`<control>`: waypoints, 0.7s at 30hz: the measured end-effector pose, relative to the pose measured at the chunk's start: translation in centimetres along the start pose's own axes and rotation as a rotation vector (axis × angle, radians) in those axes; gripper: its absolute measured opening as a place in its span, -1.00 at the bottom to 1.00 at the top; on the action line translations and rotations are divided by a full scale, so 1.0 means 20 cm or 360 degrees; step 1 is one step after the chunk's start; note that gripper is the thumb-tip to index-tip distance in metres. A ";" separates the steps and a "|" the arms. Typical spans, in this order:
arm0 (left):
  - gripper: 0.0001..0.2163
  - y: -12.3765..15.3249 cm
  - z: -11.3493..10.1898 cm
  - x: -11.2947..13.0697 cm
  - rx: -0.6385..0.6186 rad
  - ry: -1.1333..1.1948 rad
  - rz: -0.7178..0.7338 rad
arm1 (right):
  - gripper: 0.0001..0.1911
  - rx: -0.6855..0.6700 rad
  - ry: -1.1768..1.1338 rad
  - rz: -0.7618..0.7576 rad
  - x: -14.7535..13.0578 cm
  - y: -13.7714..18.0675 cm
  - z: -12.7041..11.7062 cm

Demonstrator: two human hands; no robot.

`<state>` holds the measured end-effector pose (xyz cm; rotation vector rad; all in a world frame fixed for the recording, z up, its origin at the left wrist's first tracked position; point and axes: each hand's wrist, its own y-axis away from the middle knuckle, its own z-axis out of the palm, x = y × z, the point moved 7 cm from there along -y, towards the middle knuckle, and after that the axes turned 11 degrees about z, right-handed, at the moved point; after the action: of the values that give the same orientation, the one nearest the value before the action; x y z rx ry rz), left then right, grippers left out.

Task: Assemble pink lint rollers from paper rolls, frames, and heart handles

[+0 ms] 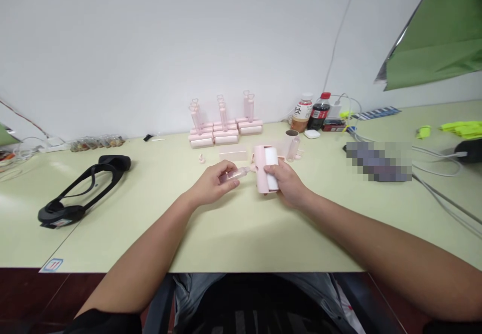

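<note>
My right hand [285, 183] is closed around a pink lint roller head [265, 165] with a white paper roll in it, held just above the pale green table [241, 233]. My left hand [215, 183] pinches a translucent pink handle [236, 174] that points into the left side of the roller head. A clear pink cover [233, 152] lies just behind my hands. Another translucent pink handle [294, 148] and a small brown tube [291, 134] lie to the right of it.
Several finished pink rollers [225, 123] stand in rows by the wall. Two drink bottles [312, 111] and cables [433, 173] sit at the right. A black headset [85, 191] lies at the left, small jars [96, 142] behind it. Yellow-green parts [461, 128] lie far right.
</note>
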<state>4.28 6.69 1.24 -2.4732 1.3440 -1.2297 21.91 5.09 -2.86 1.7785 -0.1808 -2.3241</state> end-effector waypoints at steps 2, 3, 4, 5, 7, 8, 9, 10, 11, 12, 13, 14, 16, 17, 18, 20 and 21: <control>-0.76 0.00 0.01 0.01 0.0006 0.0005 0.0020 | -0.59 0.0021 0.0011 0.0000 0.00 0.00 0.00; -0.75 0.00 0.02 0.01 0.0008 -0.0005 0.0025 | -0.59 0.0031 0.0017 0.0002 0.00 0.00 0.00; -0.74 0.00 0.02 0.01 0.0011 -0.0019 0.0030 | -0.59 0.0037 0.0020 0.0003 0.01 0.01 0.00; -0.73 0.00 0.02 0.01 0.0007 -0.0033 0.0036 | -0.59 0.0040 0.0020 0.0004 0.01 0.01 -0.01; -0.71 0.00 0.02 0.01 -0.0005 -0.0049 0.0051 | -0.59 0.0035 0.0017 -0.0003 0.01 0.00 -0.01; -0.70 0.00 0.03 0.02 -0.0011 -0.0051 0.0063 | -0.59 0.0032 0.0014 -0.0011 0.01 0.00 -0.01; -0.69 0.00 0.03 0.02 -0.0014 -0.0050 0.0079 | -0.59 0.0030 0.0010 -0.0020 0.01 0.00 -0.01; -0.68 0.00 0.03 0.02 -0.0014 -0.0050 0.0097 | -0.59 0.0029 0.0009 -0.0025 0.01 0.00 0.00; -0.68 0.00 0.03 0.02 -0.0012 -0.0053 0.0116 | -0.59 0.0027 0.0010 -0.0023 0.01 0.00 0.00; -0.68 0.00 0.03 0.03 -0.0006 -0.0061 0.0135 | -0.58 0.0027 0.0014 -0.0018 0.01 0.00 0.00; -0.68 0.00 0.03 0.03 0.0002 -0.0075 0.0153 | -0.58 0.0031 0.0021 -0.0013 0.01 0.00 0.00; -0.68 -0.01 0.02 0.03 0.0010 -0.0096 0.0167 | -0.59 0.0036 0.0033 -0.0013 0.01 0.00 0.00; -0.68 0.00 0.02 0.04 0.0030 -0.0158 0.0189 | -0.59 0.0044 0.0074 -0.0034 0.01 0.00 -0.01; -0.68 0.00 0.01 0.04 0.0037 -0.0193 0.0198 | -0.60 0.0051 0.0100 -0.0055 0.01 0.00 -0.01; -0.68 0.00 0.01 0.04 0.0042 -0.0229 0.0208 | -0.61 0.0061 0.0132 -0.0077 0.01 0.00 -0.01; -0.68 0.00 0.01 0.04 0.0038 -0.0293 0.0221 | -0.64 0.0090 0.0204 -0.0123 0.00 0.00 -0.02; -0.68 0.00 0.00 0.04 0.0029 -0.0320 0.0221 | -0.65 0.0109 0.0247 -0.0147 0.00 0.00 -0.02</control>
<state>4.61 6.02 1.73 -2.3699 1.4155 -0.9327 22.27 5.03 -2.91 2.0312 -0.1584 -2.2530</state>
